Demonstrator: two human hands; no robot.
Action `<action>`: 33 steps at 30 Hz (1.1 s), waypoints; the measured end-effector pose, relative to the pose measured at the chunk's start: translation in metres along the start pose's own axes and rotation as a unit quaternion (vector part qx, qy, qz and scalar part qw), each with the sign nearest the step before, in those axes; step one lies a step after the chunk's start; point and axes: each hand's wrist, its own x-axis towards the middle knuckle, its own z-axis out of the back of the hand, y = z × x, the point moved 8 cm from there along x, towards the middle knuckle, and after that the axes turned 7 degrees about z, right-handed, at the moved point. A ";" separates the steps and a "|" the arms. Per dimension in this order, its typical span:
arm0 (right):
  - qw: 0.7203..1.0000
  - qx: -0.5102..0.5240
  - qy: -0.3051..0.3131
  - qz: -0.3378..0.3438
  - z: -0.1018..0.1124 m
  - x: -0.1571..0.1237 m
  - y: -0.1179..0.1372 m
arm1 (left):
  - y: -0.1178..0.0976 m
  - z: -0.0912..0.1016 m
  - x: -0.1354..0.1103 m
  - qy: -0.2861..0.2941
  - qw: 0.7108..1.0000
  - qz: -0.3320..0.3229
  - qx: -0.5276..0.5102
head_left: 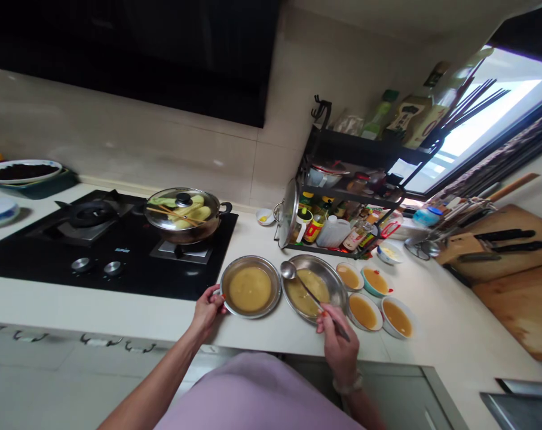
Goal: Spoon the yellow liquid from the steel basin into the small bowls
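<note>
My left hand [210, 307] grips the left rim of a round metal pan [224, 280] holding a yellowish liquid. In my right hand [337, 340] is the handle of a metal ladle [288, 270]. Its bowl hangs over the left edge of a wider metal basin [337, 278], which has a similar pale yellow liquid in it. The pan and basin stand side by side on the white counter. Just right of the basin are several small bowls [398, 316] filled with orange-brown liquid.
A lidded pot [183, 218] with chopsticks lying across it sits on the black gas stove [131, 257]. Behind the basin stands a black rack [342, 194] of bottles and jars. Knives [508, 236] and cutting boards [513, 286] are at the right.
</note>
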 end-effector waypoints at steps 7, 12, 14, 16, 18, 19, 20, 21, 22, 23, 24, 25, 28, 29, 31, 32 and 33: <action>0.991 0.077 0.094 -0.057 -0.066 -0.012 -0.011 | 0.002 0.001 0.003 0.001 1.000 -0.008 0.001; 0.984 0.102 0.104 -0.106 -0.087 -0.019 -0.027 | 0.002 0.001 0.002 -0.002 1.000 -0.006 0.005; 0.976 0.123 0.064 -0.166 -0.087 -0.021 -0.040 | 0.002 0.001 0.002 -0.003 1.000 -0.007 0.005; 0.964 0.150 0.013 -0.221 -0.083 -0.024 -0.050 | 0.001 0.001 0.002 -0.002 1.000 -0.009 0.002; 0.948 0.183 -0.026 -0.259 -0.079 -0.025 -0.057 | 0.001 0.001 0.002 0.000 1.000 -0.009 -0.002; 0.941 0.198 -0.039 -0.273 -0.077 -0.026 -0.059 | 0.001 0.000 0.002 0.000 1.000 -0.008 -0.003; 0.934 0.209 -0.050 -0.287 -0.075 -0.026 -0.059 | 0.001 0.000 0.002 0.001 1.000 -0.007 -0.004; 0.928 0.218 -0.057 -0.298 -0.073 -0.027 -0.060 | 0.001 0.000 0.002 0.000 1.000 -0.006 -0.004; 0.923 0.223 -0.064 -0.306 -0.071 -0.027 -0.059 | 0.001 -0.001 0.001 -0.001 1.000 -0.006 -0.004; 0.920 0.227 -0.069 -0.311 -0.068 -0.027 -0.057 | 0.000 -0.001 0.001 -0.002 1.000 -0.006 -0.003; 0.919 0.229 -0.073 -0.314 -0.066 -0.026 -0.055 | 0.000 -0.001 0.000 -0.003 1.000 -0.007 -0.003; 0.918 0.230 -0.075 -0.314 -0.063 -0.026 -0.053 | 0.000 -0.001 0.000 -0.004 1.000 -0.008 -0.003; 0.918 0.230 -0.078 -0.313 -0.053 -0.022 -0.047 | -0.001 0.000 0.000 -0.002 1.000 -0.005 0.003; 0.918 0.230 -0.081 -0.314 -0.049 -0.021 -0.045 | -0.001 0.000 0.000 0.000 1.000 -0.004 0.005; 0.916 0.229 -0.093 -0.315 -0.039 -0.017 -0.043 | -0.001 -0.001 0.000 0.003 1.000 -0.003 0.006; 0.915 0.229 -0.102 -0.316 -0.034 -0.016 -0.043 | -0.001 -0.001 0.000 0.004 1.000 -0.003 0.005; 0.914 0.229 -0.110 -0.317 -0.028 -0.014 -0.042 | -0.001 -0.001 0.000 0.003 1.000 -0.002 0.002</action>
